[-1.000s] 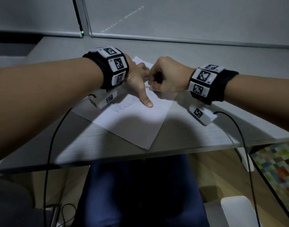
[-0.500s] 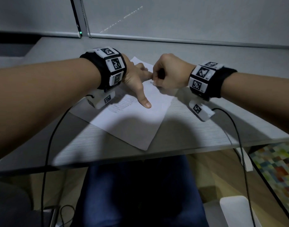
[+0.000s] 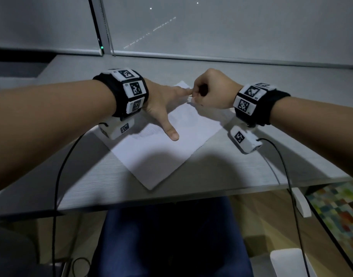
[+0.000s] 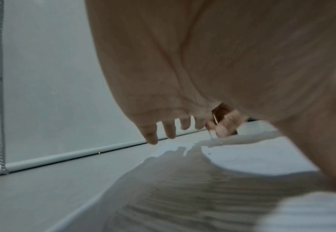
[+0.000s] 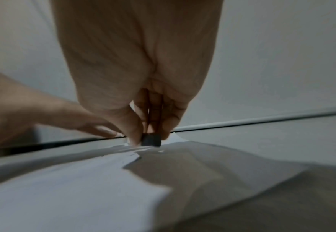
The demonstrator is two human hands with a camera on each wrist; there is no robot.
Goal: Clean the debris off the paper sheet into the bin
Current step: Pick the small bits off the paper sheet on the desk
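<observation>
A white paper sheet lies at an angle on the grey desk, with faint pencil marks near its left side. My left hand lies spread on the sheet, thumb pointing toward me and fingers straight. My right hand is curled by the sheet's far corner, touching the left index finger. In the right wrist view it pinches a small dark block down against the paper. A tiny speck lies just beside the block. In the left wrist view my left fingertips hover low over the paper.
The desk ends at a window sill with lowered blinds behind. Cables hang from both wrist cameras over the front edge. Under the desk are my blue-clad legs, a white container at lower right and a colourful rug.
My right hand has shifted a little farther up the sheet toward its far corner, still pinching the block. The left hand stays spread on the paper.
</observation>
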